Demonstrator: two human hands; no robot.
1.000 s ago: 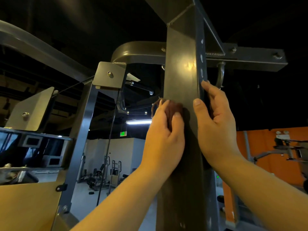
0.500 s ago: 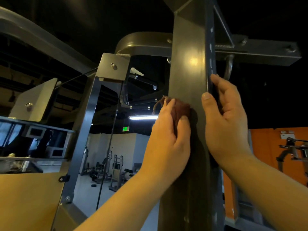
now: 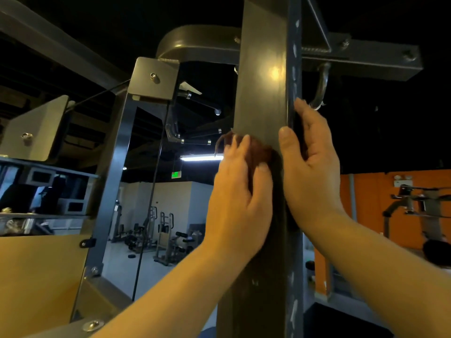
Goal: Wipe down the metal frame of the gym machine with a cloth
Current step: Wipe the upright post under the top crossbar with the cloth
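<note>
A tall grey metal upright [image 3: 263,76] of the gym machine fills the middle of the head view. My left hand [image 3: 240,196] presses a bunched brown cloth [image 3: 260,152] flat against the post's front face; most of the cloth is hidden under my fingers. My right hand [image 3: 310,164] wraps the post's right edge, thumb on the front, fingers behind the side with holes.
A crossbar [image 3: 373,61] with a metal hook [image 3: 322,86] juts right just above my right hand. A curved arm [image 3: 192,45] and a bolted plate [image 3: 153,79] with a cable stand to the left. Other gym machines stand on the floor behind.
My view has shifted so the post sits further right and larger. Both hands stay on the post at about the same spot, the left still on the cloth.
</note>
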